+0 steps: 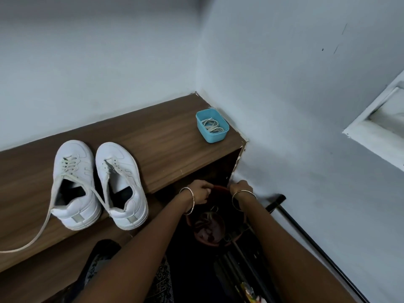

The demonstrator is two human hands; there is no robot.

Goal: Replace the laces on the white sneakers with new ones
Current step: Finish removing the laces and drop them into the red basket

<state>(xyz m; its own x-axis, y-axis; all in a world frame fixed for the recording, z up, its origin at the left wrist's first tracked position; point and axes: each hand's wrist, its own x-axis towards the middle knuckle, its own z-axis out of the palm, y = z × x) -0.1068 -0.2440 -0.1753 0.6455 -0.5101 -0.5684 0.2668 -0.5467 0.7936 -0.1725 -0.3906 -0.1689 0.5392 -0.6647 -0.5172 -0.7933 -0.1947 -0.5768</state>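
Note:
Two white sneakers stand side by side on the wooden shelf top, heels toward me. The left sneaker (73, 184) has a loosened grey lace (41, 228) trailing off to the left edge. The right sneaker (122, 184) is also loosely laced. A blue tub (213, 136) in the back right corner holds coiled pale laces (212, 126). Below the shelf edge, my left hand (200, 193) and my right hand (240, 188) each grip the rim of a dark red bucket (208, 231) with lace-like strands inside.
The wooden shelf (166, 149) meets pale walls behind and at the right. A dark open compartment lies under its right end. A black pole (306, 235) leans along the right wall. A white window frame (378, 127) sits at the far right.

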